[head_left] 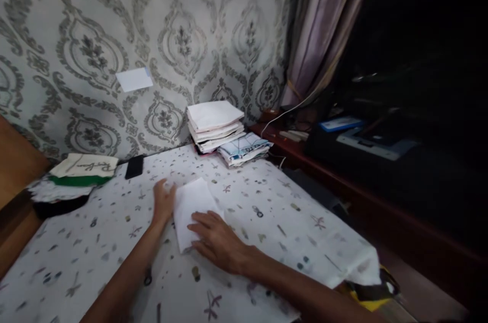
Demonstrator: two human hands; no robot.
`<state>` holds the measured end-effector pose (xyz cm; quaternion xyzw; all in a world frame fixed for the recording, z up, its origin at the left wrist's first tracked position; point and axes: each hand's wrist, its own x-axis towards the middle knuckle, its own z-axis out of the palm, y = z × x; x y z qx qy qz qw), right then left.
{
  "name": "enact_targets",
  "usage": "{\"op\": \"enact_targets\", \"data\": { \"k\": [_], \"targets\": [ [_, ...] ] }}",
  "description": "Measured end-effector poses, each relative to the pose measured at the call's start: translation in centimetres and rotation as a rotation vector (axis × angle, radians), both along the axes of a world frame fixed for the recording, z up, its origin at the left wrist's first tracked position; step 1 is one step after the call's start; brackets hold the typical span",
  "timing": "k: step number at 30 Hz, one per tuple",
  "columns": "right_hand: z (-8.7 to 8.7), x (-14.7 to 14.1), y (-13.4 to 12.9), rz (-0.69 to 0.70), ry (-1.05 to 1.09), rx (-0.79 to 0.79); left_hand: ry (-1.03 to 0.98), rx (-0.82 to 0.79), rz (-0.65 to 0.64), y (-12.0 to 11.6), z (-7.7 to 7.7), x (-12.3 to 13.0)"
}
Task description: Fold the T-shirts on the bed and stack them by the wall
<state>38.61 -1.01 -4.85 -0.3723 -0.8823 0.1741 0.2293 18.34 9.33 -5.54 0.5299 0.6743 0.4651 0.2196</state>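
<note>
A white folded cloth [190, 196] lies on the patterned bed sheet in front of me. My right hand [217, 239] rests on its lower right part, palm down with fingers spread. At the cloth's left edge is my left hand [163, 201], slightly blurred. Its fingers look apart, and I see nothing held in them; whether they touch the edge I cannot tell.
Beyond the cloth, against the wall, stand a stack of folded white cloths [215, 117] and a lower pile with blue print [246, 149]. More folded clothes [84, 165] and a black phone [134, 166] lie at the left. A dark red ledge [324, 168] runs along the right.
</note>
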Motion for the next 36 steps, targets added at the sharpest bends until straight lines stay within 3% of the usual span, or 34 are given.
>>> {"op": "enact_targets", "data": {
  "k": [3,5,7,11,14,17,20,26,32,36],
  "targets": [
    [-0.3,0.8,3.5,-0.144,0.105,-0.009,-0.588,-0.067,0.076,-4.4,-0.7,-1.5],
    [-1.0,1.1,6.1,-0.224,0.16,-0.062,-0.829,-0.162,-0.058,-6.8,-0.2,-1.3],
    [-2.2,0.9,8.1,-0.274,0.238,-0.099,-0.926,-0.306,-0.198,-8.2,0.8,-0.1],
    [-3.8,0.6,9.5,-0.306,0.365,-0.136,-0.956,-0.421,-0.26,-7.8,2.3,2.8],
    [-3.3,0.8,10.0,-0.339,0.351,-0.147,-0.938,-0.418,-0.288,-7.4,2.2,3.6],
    [-1.6,0.9,11.3,-0.326,0.22,-0.109,-0.902,-0.461,-0.347,-8.2,2.2,2.4],
    [0.3,0.2,13.0,-0.2,-0.014,-0.138,-0.855,-0.588,-0.385,-9.7,3.1,0.1],
    [1.9,-2.0,13.4,-0.015,-0.224,-0.22,-0.77,-0.677,-0.278,-12.8,4.5,-2.9],
    [1.7,-2.0,12.2,0.05,-0.207,-0.273,-0.674,-0.713,-0.178,-15.0,2.3,-3.9],
    [1.9,1.0,12.6,-0.009,0.064,-0.337,-0.638,-0.684,-0.216,-13.1,3.4,-3.1]
  ]
}}
